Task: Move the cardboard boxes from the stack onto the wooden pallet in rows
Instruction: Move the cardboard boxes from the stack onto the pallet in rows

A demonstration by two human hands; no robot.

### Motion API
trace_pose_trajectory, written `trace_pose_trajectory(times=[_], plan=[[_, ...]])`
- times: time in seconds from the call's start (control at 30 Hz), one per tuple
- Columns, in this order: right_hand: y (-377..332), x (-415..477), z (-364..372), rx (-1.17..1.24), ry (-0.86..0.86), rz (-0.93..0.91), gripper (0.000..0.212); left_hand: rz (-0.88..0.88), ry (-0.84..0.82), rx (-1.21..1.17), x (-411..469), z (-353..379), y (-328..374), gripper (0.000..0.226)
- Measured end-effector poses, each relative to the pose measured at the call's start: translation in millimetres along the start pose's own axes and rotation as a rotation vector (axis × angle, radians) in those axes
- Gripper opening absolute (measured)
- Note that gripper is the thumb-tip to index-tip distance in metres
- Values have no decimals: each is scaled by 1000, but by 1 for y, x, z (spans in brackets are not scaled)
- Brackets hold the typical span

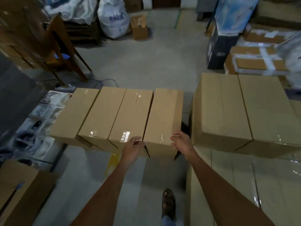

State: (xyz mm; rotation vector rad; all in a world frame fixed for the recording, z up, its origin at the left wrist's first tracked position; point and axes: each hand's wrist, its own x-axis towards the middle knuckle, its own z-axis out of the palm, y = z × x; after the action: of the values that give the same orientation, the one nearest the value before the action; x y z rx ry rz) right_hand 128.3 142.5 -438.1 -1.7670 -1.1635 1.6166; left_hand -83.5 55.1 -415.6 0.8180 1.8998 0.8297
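Far left: dark panel (17, 95), wooden chair (61, 51) behind it, plastic-wrapped packs (42, 119) on the floor (146, 59), plain carton (21, 190) at bottom-left corner. Back: white sack (114, 18), small open carton (139, 28) just beside it.

Centre: row of four cardboard boxes (102, 115), long sides touching, tops taped, all lying flat, ends towards the camera. What the row sits on is hidden by the boxes.

left hand (132, 147): at the near top edge, right on the seam between the third box (132, 115) and the fourth box (164, 115). Fingers curled, touching cardboard. Can't tell if it's actually clamping anything.

right hand (181, 141): on the near right corner of the fourth box, thumb along the top edge, fingers wrapped onto the near face. Gripping that corner.

So the fourth box is at the right end of the row, flush against the third, level with the others, both hands on its near end.

Below the hands: a sandalled foot (168, 203) on the floor.

Right: stack (244, 176) of the same brown boxes, narrow gap between it and the row. Two upper boxes (219, 108) side by side on a lower layer.

Behind the stack: dark blue carton (218, 49) upright, taped parcels (259, 61) right of it.
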Motion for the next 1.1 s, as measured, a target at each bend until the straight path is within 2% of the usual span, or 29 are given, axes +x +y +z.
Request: trace_pose_trajectory(times=[0.13, 0.27, 0.33, 0.4, 0.53, 0.63, 0.83, 0.93, 1.03, 1.1], plan=[[9, 57, 8, 18, 25, 65, 26, -51, -73, 27, 61, 18, -3, 33], [29, 123, 15, 7, 69, 140, 31, -70, -141, 100, 129, 41, -22, 47], [42, 161, 18, -43, 112, 146, 36, -64, -155, 129, 169, 55, -38, 42], [57, 195, 19, -108, 155, 112, 49, -61, -179, 138, 208, 71, -56, 45], [94, 248, 26, -77, 218, 68, 78, -46, -177, 99, 270, 99, -91, 70], [125, 280, 32, -87, 206, 67, 88, 6, -140, 106, 303, 115, -111, 78], [166, 313, 35, -59, 197, 93, 83, 106, -133, 156, 332, 133, -131, 86], [173, 314, 32, -59, 189, 58, 67, 153, -119, 207, 333, 141, -127, 89], [175, 313, 27, -60, 197, 47, 55, 120, -86, 222, 340, 144, -128, 90], [177, 313, 23, -74, 197, 46, 52, 65, -129, 242, 348, 144, -126, 90]])
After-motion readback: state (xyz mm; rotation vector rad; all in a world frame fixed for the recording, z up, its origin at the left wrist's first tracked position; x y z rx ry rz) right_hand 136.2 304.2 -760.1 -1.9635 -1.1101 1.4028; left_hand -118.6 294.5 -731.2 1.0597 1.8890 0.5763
